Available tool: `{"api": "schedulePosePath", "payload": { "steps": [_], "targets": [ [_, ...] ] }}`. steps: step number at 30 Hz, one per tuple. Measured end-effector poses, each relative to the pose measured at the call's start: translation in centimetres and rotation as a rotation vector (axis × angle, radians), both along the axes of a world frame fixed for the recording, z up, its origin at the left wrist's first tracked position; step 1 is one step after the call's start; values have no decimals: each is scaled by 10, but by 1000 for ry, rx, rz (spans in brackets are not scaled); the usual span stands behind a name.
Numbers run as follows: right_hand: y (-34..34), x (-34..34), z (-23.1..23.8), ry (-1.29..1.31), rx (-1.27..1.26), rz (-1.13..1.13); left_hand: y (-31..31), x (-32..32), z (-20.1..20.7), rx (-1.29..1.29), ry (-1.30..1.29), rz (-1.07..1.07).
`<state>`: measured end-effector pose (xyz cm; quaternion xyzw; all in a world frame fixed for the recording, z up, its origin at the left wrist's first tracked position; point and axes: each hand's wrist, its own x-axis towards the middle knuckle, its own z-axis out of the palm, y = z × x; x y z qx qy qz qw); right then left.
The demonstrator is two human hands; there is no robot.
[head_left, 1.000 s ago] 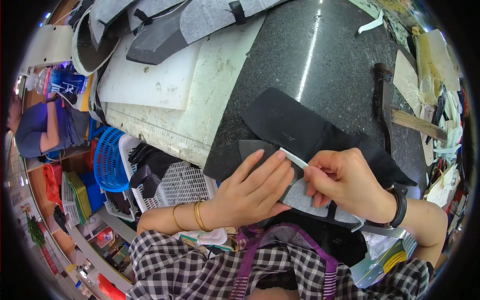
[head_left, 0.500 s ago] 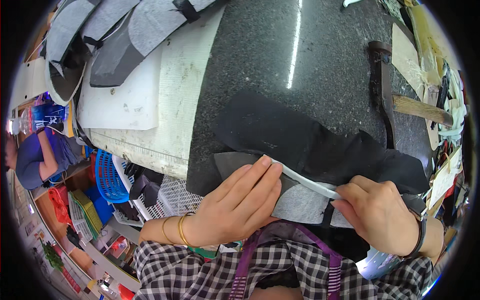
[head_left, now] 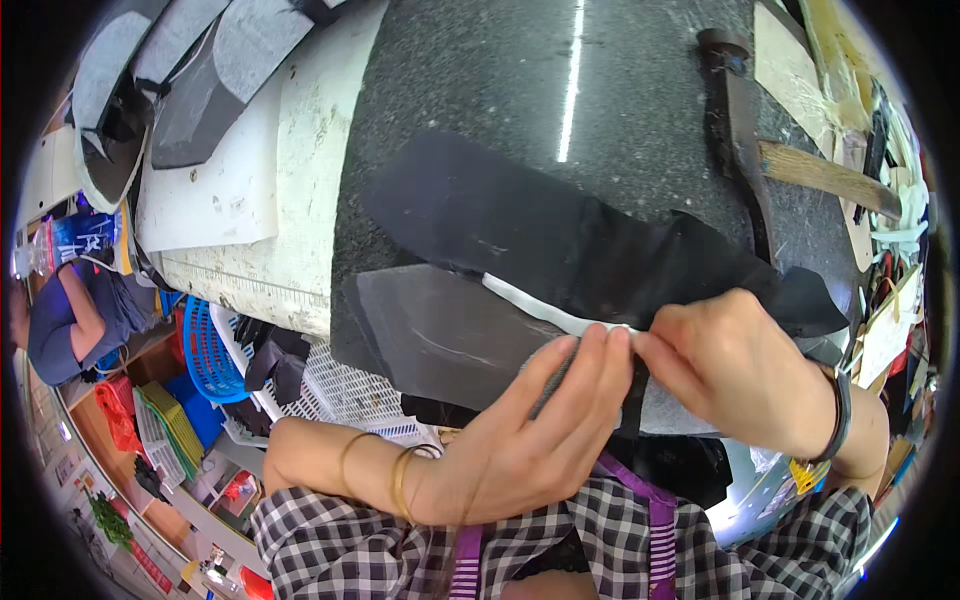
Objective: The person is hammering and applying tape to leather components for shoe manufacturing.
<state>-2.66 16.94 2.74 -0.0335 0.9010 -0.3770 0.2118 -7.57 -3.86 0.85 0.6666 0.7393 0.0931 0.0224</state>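
Note:
A narrow white strip [head_left: 528, 303] runs along the seam between a black, leather-like piece [head_left: 475, 205] and a dark grey panel [head_left: 425, 325] below it. My right hand [head_left: 735, 375] pinches the strip's right end between thumb and fingers. Stretched out side by side, the fingers of my left hand [head_left: 530, 435] lie on the panel, with the fingertips at the strip right beside my right hand's pinch. Both pieces rest on a dark speckled stone slab [head_left: 465, 85]. Part of the panel is hidden under my hands.
A hammer with a dark iron head [head_left: 738, 140] and wooden handle [head_left: 830, 178] lies on the slab's right. At left are a white board [head_left: 215, 200] and grey pieces [head_left: 195, 110]. Blue [head_left: 205, 350] and white baskets [head_left: 345, 385] stand lower left. Another person [head_left: 75, 325] sits far left.
My left hand has slid right along the strip, up to my right hand, uncovering the strip's left end and more of the grey panel. The view has shifted a little.

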Motion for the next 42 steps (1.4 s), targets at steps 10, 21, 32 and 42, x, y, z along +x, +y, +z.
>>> {"api": "schedulePosePath", "payload": {
  "steps": [10,21,32,42],
  "targets": [
    [16,58,6,-123,138,-87,7,11,-6,22,-90,42],
    [26,91,-3,9,172,-258,19,47,-9,-84,26,118],
    [25,123,2,107,223,-395,29,60,-4,-63,-140,87],
    [57,104,-9,-16,-34,-355,31,67,-12,-95,90,8]
  ]
}}
